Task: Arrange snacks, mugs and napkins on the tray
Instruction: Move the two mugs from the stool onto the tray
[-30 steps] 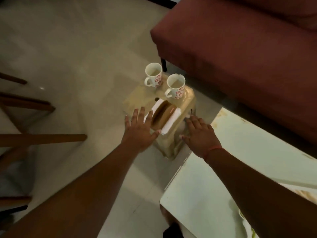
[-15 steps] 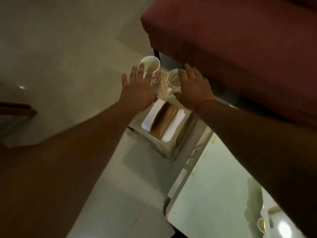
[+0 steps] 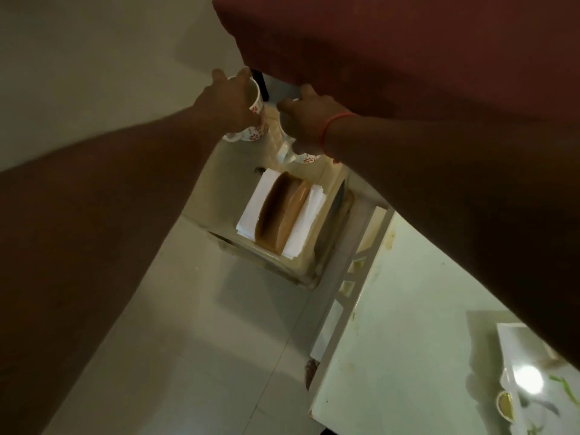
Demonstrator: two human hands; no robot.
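Mugs stood side by side at the far end of a small pale plastic stool, close under the edge of a dark red sofa. The left mug, white with red flower prints, had the left hand laid over it, fingers wrapped around its rim and side. The right mug, of the same pattern, was mostly covered by the right hand, whose fingers curled down over its top; only its lower edge and part of a handle showed. A red thread band circled the right wrist.

Nearer on the same stool lay a stack of white napkins, with a tan, oblong holder resting across its middle. A dark slim object, possibly a knife blade, lay along the stool's right edge; I could not tell for certain.

Both forearms filled the frame's sides and hid much of the floor and the counter. A black sofa leg stood just behind the left mug.

At the lower right was a pale green counter with stained edges, carrying a white tray with a bright light reflection and green leaf prints. A small yellow-filled cup sat beside it. Pale floor tiles spread beneath in dim, warm light.
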